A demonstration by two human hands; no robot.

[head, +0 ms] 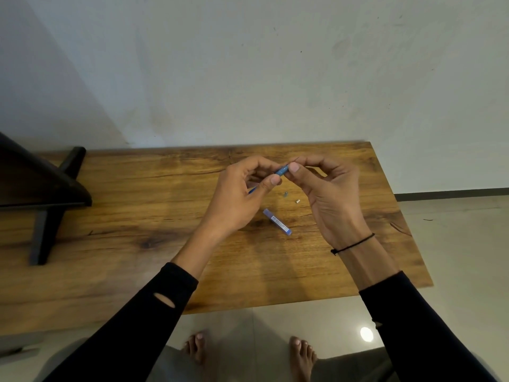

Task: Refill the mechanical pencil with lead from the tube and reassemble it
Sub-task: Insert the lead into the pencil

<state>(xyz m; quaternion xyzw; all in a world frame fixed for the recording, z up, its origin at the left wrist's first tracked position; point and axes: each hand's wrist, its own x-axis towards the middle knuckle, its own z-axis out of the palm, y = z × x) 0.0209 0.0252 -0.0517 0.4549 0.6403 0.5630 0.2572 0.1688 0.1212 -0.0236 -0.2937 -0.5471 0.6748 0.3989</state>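
Note:
My left hand (242, 194) grips a blue mechanical pencil (282, 171) above the wooden table (137, 216), its upper end pointing up and right. My right hand (327, 188) pinches a thin dark lead at that open end, thumb and forefinger together; the lead is barely visible. On the table below lies the blue lead tube (277, 221) with a white label. A small grey cap (285, 194) and a tiny white eraser piece (297, 201) lie just beyond it.
A dark stand with slanted legs (46, 199) occupies the table's left part. The table's right edge and near edge border pale floor tiles. A wall rises behind the table. My bare feet (248, 351) are on the floor below.

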